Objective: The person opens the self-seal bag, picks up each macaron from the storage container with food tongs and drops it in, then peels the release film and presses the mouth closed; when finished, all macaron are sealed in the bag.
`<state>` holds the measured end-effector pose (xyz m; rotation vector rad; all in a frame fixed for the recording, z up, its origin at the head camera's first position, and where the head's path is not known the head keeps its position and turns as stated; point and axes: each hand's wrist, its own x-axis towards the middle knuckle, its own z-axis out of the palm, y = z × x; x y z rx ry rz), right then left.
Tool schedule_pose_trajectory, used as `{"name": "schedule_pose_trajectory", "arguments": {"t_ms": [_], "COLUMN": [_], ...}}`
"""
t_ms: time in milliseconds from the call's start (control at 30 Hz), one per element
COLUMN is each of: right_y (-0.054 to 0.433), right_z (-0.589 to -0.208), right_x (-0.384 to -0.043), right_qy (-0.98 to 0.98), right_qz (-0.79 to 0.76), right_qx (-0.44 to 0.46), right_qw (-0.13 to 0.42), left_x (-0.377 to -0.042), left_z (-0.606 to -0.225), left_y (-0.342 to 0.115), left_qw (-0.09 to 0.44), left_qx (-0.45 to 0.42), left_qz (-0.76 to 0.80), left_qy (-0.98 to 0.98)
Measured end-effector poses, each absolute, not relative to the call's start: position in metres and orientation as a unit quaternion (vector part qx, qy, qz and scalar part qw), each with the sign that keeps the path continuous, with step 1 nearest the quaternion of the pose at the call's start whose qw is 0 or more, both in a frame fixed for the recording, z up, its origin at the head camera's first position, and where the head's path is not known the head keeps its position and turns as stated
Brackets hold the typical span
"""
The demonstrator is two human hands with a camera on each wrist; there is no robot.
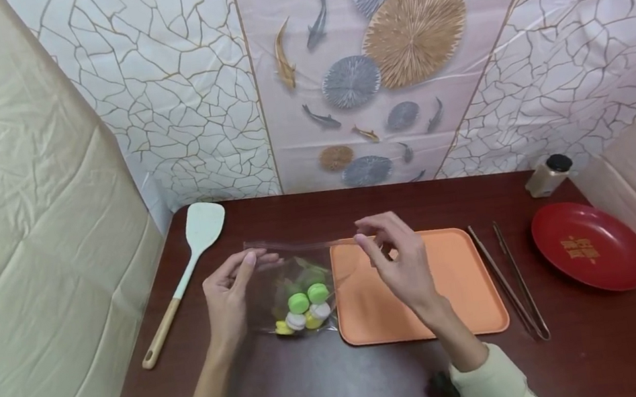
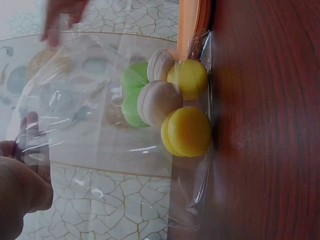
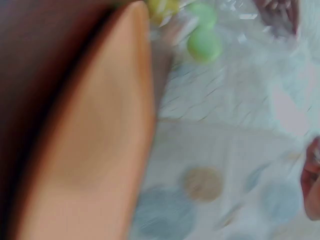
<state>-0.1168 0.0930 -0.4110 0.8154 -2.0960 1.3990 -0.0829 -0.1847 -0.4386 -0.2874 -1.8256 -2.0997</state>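
A clear plastic bag (image 1: 267,294) stands upright left of the orange tray (image 1: 446,282), its top edge stretched between both hands. Inside, at the bottom, lie several macarons: green ones (image 1: 299,303), white ones (image 2: 160,102) and yellow ones (image 2: 189,131). The left hand (image 1: 233,288) pinches the bag's upper left part, thumb in front and fingers behind the film. At the upper right end of the top strip, the right hand (image 1: 403,261) pinches with thumb and forefinger, above the tray. The right wrist view is blurred and shows that hand (image 3: 312,180) only at its edge.
A pale green spatula (image 1: 187,268) with a wooden handle lies at the left. Right of the tray are metal tongs (image 1: 516,286), then a red oval plate (image 1: 590,248). A black-capped jar (image 1: 548,176) stands at the back right. Patterned cloth hangs behind the dark table (image 1: 333,393).
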Motion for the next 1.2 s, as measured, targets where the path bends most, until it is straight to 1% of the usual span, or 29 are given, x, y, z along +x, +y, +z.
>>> {"name": "schedule_pose_trajectory", "arguments": {"t_ms": [67,100,200,267,400,567,800,967,1100,1200], "right_y": [0.075,0.065,0.034,0.016,-0.003,-0.007,-0.009,-0.007,-0.008,-0.01], "right_z": [-0.4,-0.395,-0.386,-0.384,-0.386,-0.39,-0.388,-0.384,-0.383,-0.384], "right_x": [-0.115,-0.114,-0.114,-0.117,-0.125,-0.133,-0.142,-0.149,-0.152,-0.152], "right_qy": [-0.75,-0.746,-0.746,-0.749,-0.762,-0.768,-0.747,-0.728,-0.715,-0.718], "right_qz": [0.466,0.434,0.325,0.268,0.227,0.222,0.203,0.146,0.114,0.127], "right_qx": [0.353,0.385,0.469,0.494,0.495,0.494,0.531,0.561,0.575,0.57], "right_qw": [0.308,0.327,0.344,0.35,0.349,0.343,0.345,0.366,0.382,0.378], "left_x": [-0.082,-0.082,-0.082,-0.082,-0.082,-0.083,-0.086,-0.089,-0.09,-0.09], "left_z": [-0.438,-0.438,-0.437,-0.437,-0.437,-0.435,-0.435,-0.435,-0.436,-0.436], "left_y": [-0.183,-0.183,-0.179,-0.178,-0.177,-0.176,-0.179,-0.18,-0.182,-0.182], "left_qw": [0.171,0.171,0.178,0.187,0.208,0.235,0.273,0.303,0.31,0.314], "left_qx": [-0.101,-0.101,-0.079,-0.055,-0.027,-0.064,-0.115,-0.13,-0.13,-0.132], "left_qz": [-0.745,-0.747,-0.744,-0.735,-0.701,-0.652,-0.583,-0.535,-0.521,-0.517], "left_qy": [-0.637,-0.634,-0.639,-0.65,-0.682,-0.718,-0.757,-0.778,-0.785,-0.785]}}
